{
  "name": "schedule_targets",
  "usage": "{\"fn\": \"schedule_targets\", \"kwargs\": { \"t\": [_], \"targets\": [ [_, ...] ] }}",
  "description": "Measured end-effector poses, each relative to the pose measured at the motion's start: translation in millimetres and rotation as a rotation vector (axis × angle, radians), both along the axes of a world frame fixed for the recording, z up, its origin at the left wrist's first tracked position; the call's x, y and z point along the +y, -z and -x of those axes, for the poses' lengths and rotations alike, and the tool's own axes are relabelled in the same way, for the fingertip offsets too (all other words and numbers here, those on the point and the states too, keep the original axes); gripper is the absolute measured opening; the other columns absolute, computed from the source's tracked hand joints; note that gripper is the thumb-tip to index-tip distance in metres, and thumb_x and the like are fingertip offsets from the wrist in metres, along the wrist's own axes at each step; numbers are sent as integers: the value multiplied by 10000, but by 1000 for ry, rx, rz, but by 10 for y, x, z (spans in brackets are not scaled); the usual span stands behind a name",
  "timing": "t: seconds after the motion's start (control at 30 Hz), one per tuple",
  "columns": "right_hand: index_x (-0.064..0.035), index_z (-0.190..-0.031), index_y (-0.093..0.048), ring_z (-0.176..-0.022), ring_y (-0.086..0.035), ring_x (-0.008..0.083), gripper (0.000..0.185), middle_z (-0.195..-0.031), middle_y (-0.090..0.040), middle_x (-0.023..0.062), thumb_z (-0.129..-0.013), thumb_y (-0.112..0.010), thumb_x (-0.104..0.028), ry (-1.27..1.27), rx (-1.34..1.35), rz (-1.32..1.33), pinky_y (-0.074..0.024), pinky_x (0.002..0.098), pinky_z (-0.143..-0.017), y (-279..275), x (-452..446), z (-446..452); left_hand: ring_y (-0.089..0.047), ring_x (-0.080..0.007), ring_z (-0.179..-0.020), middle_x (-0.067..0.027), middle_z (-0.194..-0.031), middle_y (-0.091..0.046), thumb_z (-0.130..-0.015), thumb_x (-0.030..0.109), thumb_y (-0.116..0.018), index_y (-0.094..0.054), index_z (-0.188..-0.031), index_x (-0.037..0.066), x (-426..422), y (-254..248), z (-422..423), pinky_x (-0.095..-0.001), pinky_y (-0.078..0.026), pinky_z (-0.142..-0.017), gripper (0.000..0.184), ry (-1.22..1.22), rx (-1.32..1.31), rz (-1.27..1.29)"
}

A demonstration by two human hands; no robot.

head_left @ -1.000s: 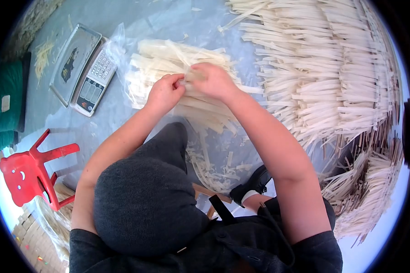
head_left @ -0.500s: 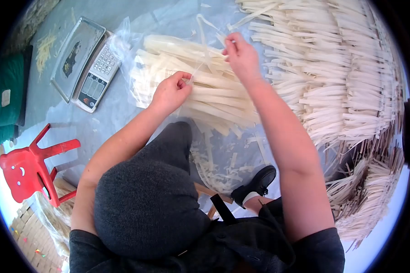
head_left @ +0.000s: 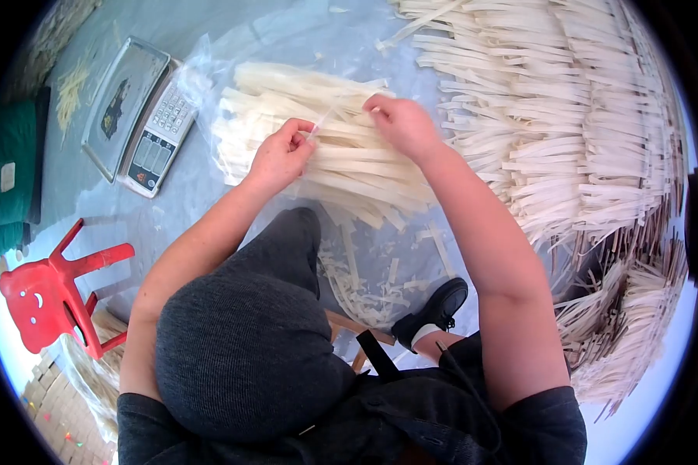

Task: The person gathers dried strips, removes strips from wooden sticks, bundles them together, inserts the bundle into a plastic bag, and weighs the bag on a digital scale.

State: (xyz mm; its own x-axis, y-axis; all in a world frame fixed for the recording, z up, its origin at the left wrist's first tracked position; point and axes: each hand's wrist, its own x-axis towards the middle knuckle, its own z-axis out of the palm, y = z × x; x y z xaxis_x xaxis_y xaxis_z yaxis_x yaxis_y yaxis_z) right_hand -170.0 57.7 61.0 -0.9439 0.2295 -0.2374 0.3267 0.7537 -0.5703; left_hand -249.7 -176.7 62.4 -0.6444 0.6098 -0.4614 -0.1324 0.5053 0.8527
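Head camera showed a broad pile of flat, cream-coloured, ribbon-like strips lying in the middle of the far part of the scene, on a grey-blue ground surface. The person's bare left hand was over the pile's near left part, its fingers pinched on a thin, whitish, translucent sliver that slanted up to the far right. Half a second earlier the bare right hand had been raised farther off, beside a dangling strip; now it was lower and nearer, above the pile's right part, apart from the left. Both hands were thus back over the same strips, seemingly to handle them singly. The right fingers were bent and narrow; whether they gripped anything could not be told.

Crumpled clear plastic edged the pile's left side, just beside a silver-grey scale with a keypad. Long rows of similar cream strips filled the right, pale scraps lay nearer, and a red plastic chair stood near left.
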Motion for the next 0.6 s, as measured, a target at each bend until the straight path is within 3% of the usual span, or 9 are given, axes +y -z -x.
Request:
{"fn": "schedule_targets", "kwargs": {
  "t": [0.17,0.23,0.37,0.47,0.53,0.6],
  "targets": [
    [-183,-1098,-670,-951,-619,341,246,-995,-669,160,-889,-542,-198,-39,38,38,-491,416,-826,201,51,-188,-552,-103,-609,-22,-781,-537,-908,161,-567,-539,-1069,47,31,0,31,-269,-509,-536,199,-103,-53,52],
    [-136,-1112,-667,-967,-612,347,268,-1064,-652,175,-880,-548,-197,-120,-101,-31,-487,418,-835,25,20,-284,-546,-103,-614,-26,-796,-531,-921,189,-571,-510,-1052,53,49,3,74,-273,-527,-537,199,-193,-198,0],
    [-67,-1098,-659,-969,-610,344,271,-1055,-644,172,-873,-545,-168,-99,-253,-11,-486,421,-830,-35,34,-280,-543,-104,-614,-26,-802,-530,-924,200,-578,-493,-1047,61,81,-39,39,-275,-521,-537,204,-194,-164,-27],
    [-39,-1056,-658,-981,-610,334,262,-1022,-646,177,-851,-550,-160,-185,-172,-104,-478,417,-843,-20,-52,-124,-540,-96,-614,-18,-774,-523,-924,202,-585,-498,-1056,69,117,-103,36,-258,-499,-541,206,-197,-147,-50],
    [-49,-1019,-662,-974,-613,333,237,-1032,-647,176,-835,-555,-153,-199,88,-77,-468,420,-856,97,-202,41,-500,-64,-624,14,-819,-528,-945,205,-569,-502,-1097,98,119,-83,24,-224,-485,-577,198,-11,-23,-64],
    [-51,-998,-666,-961,-618,335,224,-1040,-651,173,-820,-559,-134,-268,82,-59,-470,422,-856,147,-377,116,-503,-61,-613,14,-810,-528,-947,200,-567,-515,-1110,96,117,-41,-28,-216,-471,-564,200,51,70,-69]
  ]
}}
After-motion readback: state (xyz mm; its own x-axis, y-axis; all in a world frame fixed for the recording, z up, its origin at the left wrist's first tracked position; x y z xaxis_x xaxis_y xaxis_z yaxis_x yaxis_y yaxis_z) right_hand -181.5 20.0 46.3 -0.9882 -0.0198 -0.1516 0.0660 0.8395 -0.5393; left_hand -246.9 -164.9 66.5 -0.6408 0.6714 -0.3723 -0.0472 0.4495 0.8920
